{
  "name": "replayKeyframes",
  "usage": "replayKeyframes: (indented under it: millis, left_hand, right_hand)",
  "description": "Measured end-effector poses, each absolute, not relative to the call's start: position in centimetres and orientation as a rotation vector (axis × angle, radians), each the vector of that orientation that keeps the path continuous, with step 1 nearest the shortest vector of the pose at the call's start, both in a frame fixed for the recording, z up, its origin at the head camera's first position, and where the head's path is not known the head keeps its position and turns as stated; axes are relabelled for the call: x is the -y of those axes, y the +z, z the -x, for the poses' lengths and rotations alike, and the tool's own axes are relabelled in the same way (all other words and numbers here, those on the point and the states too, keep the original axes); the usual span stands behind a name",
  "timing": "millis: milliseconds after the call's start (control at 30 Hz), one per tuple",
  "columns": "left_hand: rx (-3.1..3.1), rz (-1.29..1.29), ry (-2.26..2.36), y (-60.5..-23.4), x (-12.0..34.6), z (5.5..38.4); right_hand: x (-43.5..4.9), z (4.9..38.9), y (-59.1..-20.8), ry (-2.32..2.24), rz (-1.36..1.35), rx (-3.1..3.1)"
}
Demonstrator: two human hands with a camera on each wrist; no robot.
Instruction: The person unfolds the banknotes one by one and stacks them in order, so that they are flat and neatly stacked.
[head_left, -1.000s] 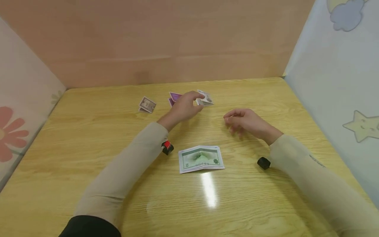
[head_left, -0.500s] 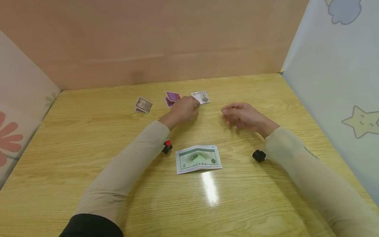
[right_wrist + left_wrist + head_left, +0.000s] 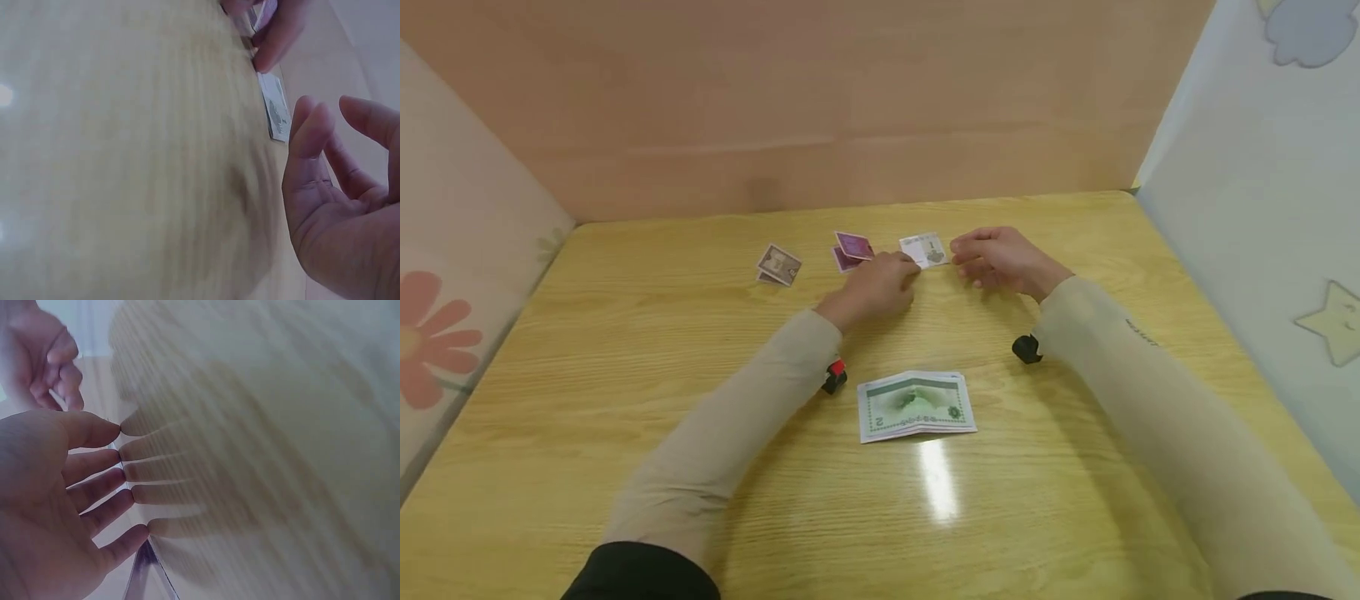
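At the back of the table, a small white banknote marked with a 1 lies folded. My left hand is at its near left corner, fingertips down. In the left wrist view, the spread fingers touch the wooden tabletop and grip nothing. My right hand is just right of the white note, fingers loosely bent around nothing; the right wrist view shows a gap between thumb and fingers. A purple folded banknote stands partly sprung up behind my left hand, which covers its lower right corner.
A brown folded banknote lies further left. Nearer me, a creased stack of larger notes with a green one on top rests on the wooden table. An orange-pink wall rises behind; decorated panels flank both sides.
My left hand has come down to the white note's near corner, and the note lies flatter. My right hand has moved forward and left, up beside the note.
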State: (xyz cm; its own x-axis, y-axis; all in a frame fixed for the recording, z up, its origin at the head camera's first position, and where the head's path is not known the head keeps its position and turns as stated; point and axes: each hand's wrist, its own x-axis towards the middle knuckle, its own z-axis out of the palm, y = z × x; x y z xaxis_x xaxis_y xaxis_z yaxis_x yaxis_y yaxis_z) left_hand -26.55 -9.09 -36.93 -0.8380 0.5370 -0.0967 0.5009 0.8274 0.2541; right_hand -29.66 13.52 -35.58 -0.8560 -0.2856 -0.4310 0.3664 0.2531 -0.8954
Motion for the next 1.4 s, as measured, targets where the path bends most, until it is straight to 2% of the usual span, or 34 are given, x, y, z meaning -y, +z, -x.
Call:
replayKeyframes:
  millis: [467, 800, 1400]
  left_hand:
    - [-2.834, -0.819, 0.331, -37.8, 7.1, 26.3]
    - [-2.850, -0.833, 0.247, -37.3, 6.8, 26.2]
    - [-2.851, -0.811, 0.119, -36.9, 6.0, 25.7]
  right_hand:
    - [-13.5, 33.6, -36.7, -1.559, -0.145, -2.141]
    - [-12.6, 34.0, -36.6, -1.424, -0.096, -2.276]
    - [-12.9, 33.9, -36.4, -1.497, -0.165, -2.295]
